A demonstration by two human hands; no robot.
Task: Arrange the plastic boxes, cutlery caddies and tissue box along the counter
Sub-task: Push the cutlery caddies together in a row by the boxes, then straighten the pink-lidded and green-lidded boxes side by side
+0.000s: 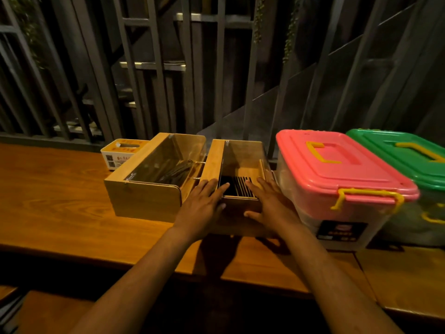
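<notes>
both of our hands lie flat and open on the right cutlery caddy, gripping nothing. our left hand rests with fingers spread on the caddy's near left corner, fingertips reaching the front rim. our right hand mirrors it on the near right corner, thumb pressed against the front wooden face and fingers laid over the rim beside a row of dark upright cutlery pieces in the front slot. we cannot tell whether the palms press down or only rest.

this caddy is a wooden box with a clear panel, standing on the wooden counter near its middle. just beside it on the left stands the left cutlery caddy, turned at a slight angle, with dark utensils lying inside under its clear cover; two thin metal pins on its right side point across the narrow gap toward the other caddy. behind the left caddy's far left corner sits the tissue box, white with a yellow top, close to the back edge.

to the right, touching or very near our right hand's side of the caddy, stands the pink-lidded plastic box with yellow handle and clasps. the green-lidded plastic box sits just beside it, partly cut off by the frame edge. grey metal bars rise behind the counter.
</notes>
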